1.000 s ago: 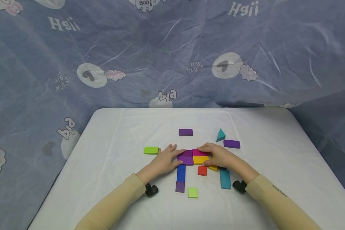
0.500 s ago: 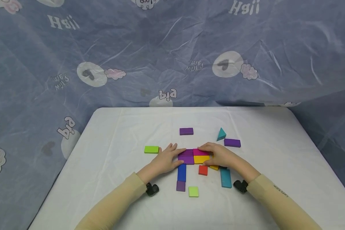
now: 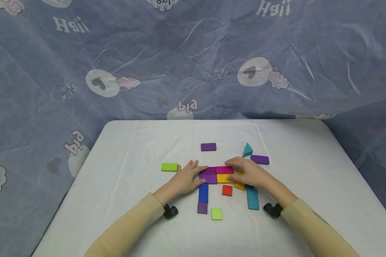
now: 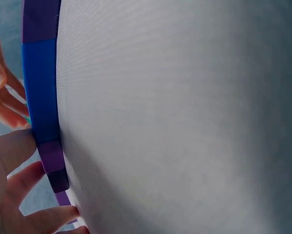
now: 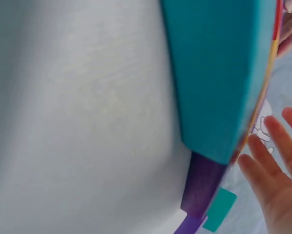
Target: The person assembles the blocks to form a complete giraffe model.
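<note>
Purple blocks (image 3: 209, 179) at the cluster's left end are touched at opposite edges by the thumb and index finger of the left hand (image 3: 184, 179), held spread; the right hand (image 3: 250, 173) is held with loose, parted fingers above the yellow block (image 3: 222, 179). From the right wrist, a dark block (image 5: 203, 183) is revealed beyond the teal block (image 3: 252, 198), largely covered in the head view. Broad margins of worktop (image 3: 141, 142) are left on both sides.
</note>
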Tool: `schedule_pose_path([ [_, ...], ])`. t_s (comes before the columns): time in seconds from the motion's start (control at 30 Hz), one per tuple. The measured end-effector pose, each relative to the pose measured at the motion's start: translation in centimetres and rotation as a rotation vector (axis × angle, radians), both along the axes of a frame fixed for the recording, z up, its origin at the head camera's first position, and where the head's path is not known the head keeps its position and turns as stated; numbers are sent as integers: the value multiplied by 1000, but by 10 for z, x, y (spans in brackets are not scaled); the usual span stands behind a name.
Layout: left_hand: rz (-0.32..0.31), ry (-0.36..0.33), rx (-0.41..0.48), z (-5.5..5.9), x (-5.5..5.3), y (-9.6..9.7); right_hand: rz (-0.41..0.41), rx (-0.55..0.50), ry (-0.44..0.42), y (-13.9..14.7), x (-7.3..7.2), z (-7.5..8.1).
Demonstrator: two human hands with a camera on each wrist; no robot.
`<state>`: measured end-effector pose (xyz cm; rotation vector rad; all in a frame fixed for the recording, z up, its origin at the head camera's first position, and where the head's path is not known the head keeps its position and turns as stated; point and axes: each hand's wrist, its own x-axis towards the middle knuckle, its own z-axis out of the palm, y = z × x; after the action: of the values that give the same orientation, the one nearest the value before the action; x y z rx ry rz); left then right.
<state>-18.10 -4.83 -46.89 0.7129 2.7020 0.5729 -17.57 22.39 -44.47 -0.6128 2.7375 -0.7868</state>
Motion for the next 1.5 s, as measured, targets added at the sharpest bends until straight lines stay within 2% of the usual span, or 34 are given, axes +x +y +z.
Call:
schedule_pose_path([
  [0.17,-2,-5,2,0,1,-1,-32,64,57,7,11,0],
  [0.37,-6,-7,8,0,3,-1,-82,179,68,12,24,-6],
  [0.53,-5,-9,1,-2,4,-1,-92,211,106,14,33,-10],
  [0.7,-7,-1,0,-3,5,0,-58,232,172,16,41,-10],
  [0.87,-9,-4,-4,-2,4,0,-10,238,185,18,53,-7],
  [1.07,-4,-3,-1,0,3,0,53,184,244,15,63,-5],
  [1.2,-2,-3,-3,2,2,-1,82,152,261,12,65,-5],
  [1.5,8,-7,-10,2,0,-1,132,167,314,6,62,-5],
])
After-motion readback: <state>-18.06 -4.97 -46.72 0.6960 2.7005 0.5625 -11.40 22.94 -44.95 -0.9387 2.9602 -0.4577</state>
